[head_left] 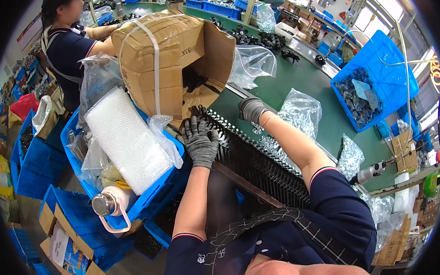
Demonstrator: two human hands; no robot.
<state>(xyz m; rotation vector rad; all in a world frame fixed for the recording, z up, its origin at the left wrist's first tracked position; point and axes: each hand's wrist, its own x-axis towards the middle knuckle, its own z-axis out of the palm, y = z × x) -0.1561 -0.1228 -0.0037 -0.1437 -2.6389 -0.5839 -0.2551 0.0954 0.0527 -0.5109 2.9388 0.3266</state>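
My left hand [200, 144], in a grey knit glove, lies with fingers stretched over the far end of a long row of black parts [260, 170]. The parts stand close together, with a line of small bright pegs or ends along their edge. My right hand [253, 110], also gloved, is past the row, low over the green worktable [277, 88]. Its fingers are curled together, and whatever they hold, if anything, is hidden. Close by are small clear pieces [257, 128] and a clear plastic bag [300, 112] spread on the table.
A strapped cardboard box [152, 57] lies on its side beyond my left hand. To the left, a blue crate [78, 158] holds bubble wrap [126, 131] and a pink bottle [116, 203]. A tilted blue bin [391, 76] and a power screwdriver [371, 172] are right. A co-worker [64, 51] stands far left.
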